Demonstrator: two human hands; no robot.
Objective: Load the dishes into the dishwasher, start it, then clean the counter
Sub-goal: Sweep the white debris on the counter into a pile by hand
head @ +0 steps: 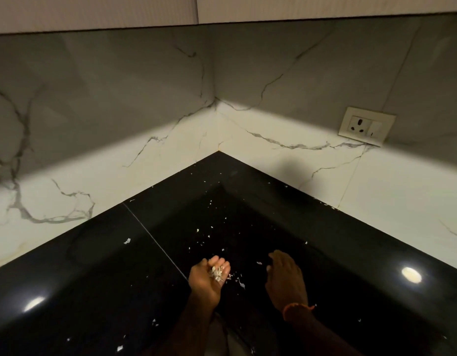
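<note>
Counter (99,278) cleaning step. Left hand (206,278) cupped, palm up, holding white scraps (217,273). Right hand (286,278) flat, fingers loose, w/ nothing held. Next, probably: sweep more bits (127,241) into cupped palm.

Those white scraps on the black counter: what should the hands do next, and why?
Probably the right hand sweeps the nearest scraps toward the cupped left hand, which already holds a small pile; many bits lie scattered across the counter.
</note>
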